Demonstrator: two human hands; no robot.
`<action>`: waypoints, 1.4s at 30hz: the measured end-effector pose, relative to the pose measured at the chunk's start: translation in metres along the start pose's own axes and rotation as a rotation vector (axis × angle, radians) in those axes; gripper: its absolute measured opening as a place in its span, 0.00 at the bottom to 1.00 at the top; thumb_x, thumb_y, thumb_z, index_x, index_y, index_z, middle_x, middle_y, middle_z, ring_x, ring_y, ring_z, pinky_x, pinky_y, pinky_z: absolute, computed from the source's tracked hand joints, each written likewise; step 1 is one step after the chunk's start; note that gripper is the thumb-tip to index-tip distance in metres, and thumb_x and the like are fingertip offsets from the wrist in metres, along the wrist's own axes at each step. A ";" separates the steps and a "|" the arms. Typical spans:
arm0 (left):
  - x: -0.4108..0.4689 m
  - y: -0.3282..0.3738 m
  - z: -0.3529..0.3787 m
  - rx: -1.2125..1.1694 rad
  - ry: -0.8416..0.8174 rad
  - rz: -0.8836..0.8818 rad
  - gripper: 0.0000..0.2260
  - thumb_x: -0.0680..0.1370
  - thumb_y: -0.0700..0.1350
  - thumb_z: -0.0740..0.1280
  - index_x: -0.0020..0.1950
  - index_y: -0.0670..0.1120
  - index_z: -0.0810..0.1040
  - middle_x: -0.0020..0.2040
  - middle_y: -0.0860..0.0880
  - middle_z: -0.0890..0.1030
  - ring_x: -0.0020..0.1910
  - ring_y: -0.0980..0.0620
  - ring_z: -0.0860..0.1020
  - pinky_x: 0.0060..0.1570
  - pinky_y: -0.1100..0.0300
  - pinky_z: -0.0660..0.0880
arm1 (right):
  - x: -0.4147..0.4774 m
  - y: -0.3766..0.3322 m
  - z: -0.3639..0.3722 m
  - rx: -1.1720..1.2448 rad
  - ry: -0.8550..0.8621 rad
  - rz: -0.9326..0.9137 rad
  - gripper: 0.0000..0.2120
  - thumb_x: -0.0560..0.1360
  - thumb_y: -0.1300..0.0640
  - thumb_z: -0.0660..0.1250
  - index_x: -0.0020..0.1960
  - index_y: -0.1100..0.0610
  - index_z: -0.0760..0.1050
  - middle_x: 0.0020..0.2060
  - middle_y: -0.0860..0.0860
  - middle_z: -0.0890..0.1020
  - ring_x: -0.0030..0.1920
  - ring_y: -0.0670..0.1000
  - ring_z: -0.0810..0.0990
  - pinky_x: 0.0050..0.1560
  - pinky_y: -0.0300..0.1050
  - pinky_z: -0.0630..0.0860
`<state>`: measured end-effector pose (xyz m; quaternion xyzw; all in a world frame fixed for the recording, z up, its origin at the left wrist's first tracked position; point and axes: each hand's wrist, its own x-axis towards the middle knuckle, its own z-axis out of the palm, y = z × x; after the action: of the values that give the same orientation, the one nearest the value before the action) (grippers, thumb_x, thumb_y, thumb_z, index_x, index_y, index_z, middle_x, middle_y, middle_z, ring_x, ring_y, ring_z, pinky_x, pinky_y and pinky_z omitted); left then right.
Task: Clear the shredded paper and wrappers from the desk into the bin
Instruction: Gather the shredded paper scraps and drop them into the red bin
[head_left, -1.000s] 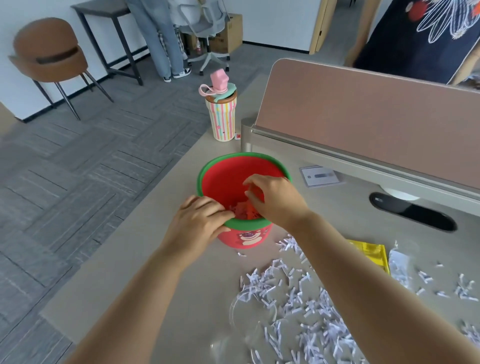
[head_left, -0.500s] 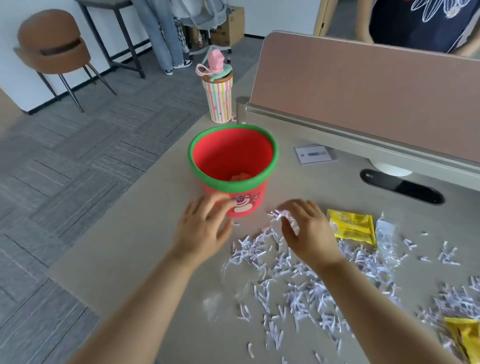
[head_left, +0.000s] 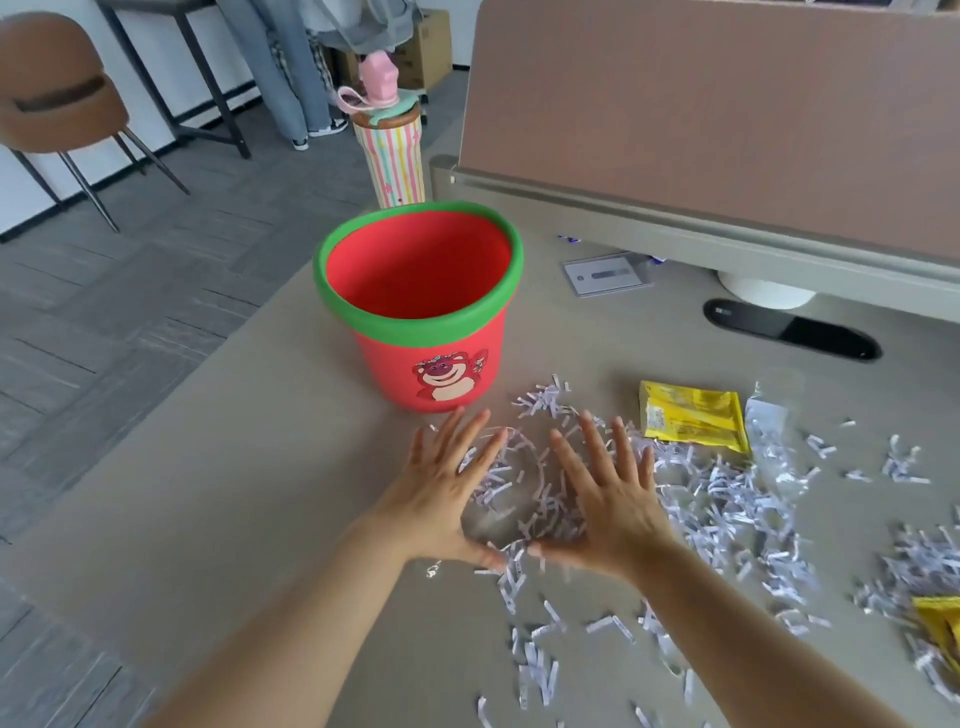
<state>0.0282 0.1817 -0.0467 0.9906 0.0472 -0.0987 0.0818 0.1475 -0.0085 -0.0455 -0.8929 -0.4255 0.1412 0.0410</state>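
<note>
Here, a beige desk (head_left: 218, 467) fills the view beside grey carpet floor (head_left: 130, 291). Shredded paper (head_left: 727, 499) lies strewn across its right half, with a yellow wrapper (head_left: 693, 421) among it. The left hand (head_left: 447, 493) and right hand (head_left: 613, 504), fingers spread apart, press flat around a clump of shreds. A red, green-rimmed bin (head_left: 441, 358) stands just beyond them. Behind are a striped bottle (head_left: 395, 156), a brown divider panel (head_left: 727, 114) and a brown chair (head_left: 57, 104).

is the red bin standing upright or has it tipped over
Upright. The red bin stands on its base on the desk, its green rim facing up and the bear picture right way up.
</note>
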 end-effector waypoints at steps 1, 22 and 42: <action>0.006 -0.002 -0.001 0.000 0.029 0.018 0.57 0.54 0.77 0.60 0.64 0.59 0.22 0.74 0.50 0.33 0.71 0.48 0.29 0.70 0.39 0.38 | 0.014 -0.001 -0.002 -0.013 0.024 -0.016 0.54 0.49 0.18 0.47 0.62 0.37 0.19 0.70 0.49 0.27 0.69 0.60 0.25 0.69 0.65 0.32; -0.019 0.017 0.029 -0.024 0.462 -0.094 0.13 0.77 0.53 0.60 0.52 0.43 0.72 0.54 0.43 0.79 0.52 0.41 0.76 0.41 0.54 0.69 | -0.011 -0.025 0.025 0.010 0.421 -0.139 0.14 0.75 0.48 0.60 0.52 0.58 0.72 0.53 0.57 0.78 0.52 0.61 0.77 0.51 0.52 0.74; -0.030 0.001 -0.135 -0.202 1.223 0.083 0.18 0.75 0.52 0.65 0.34 0.38 0.72 0.25 0.46 0.66 0.28 0.43 0.68 0.30 0.58 0.58 | 0.023 -0.059 -0.087 0.617 0.937 -0.259 0.13 0.74 0.51 0.64 0.39 0.61 0.73 0.21 0.50 0.67 0.23 0.47 0.65 0.26 0.32 0.62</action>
<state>0.0248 0.2020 0.0897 0.8563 0.0562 0.4947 0.1372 0.1422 0.0512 0.0437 -0.7473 -0.4068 -0.1581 0.5010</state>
